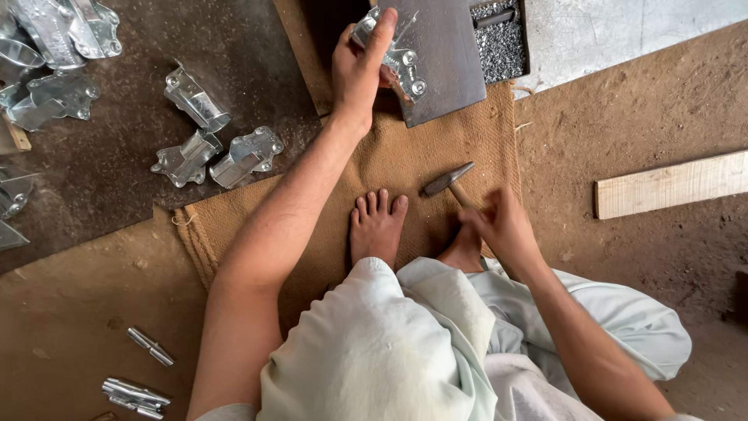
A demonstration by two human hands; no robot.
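My left hand [357,70] reaches forward and grips a shiny stamped metal bracket [401,61] that lies on a dark steel plate [444,47]. My right hand [502,226] is closed on the wooden handle of a small hammer [448,180], whose steel head points up and left just above the burlap mat [405,156]. My bare foot [376,226] rests on the mat between the two hands, and my light trousers fill the lower middle of the view.
Several finished metal brackets [210,140] lie on the dark floor at left, with more [54,47] in the top left corner. Small metal tubes [136,394] sit at bottom left. A box of small metal bits [499,39] stands beyond the plate. A wooden plank [670,183] lies at right.
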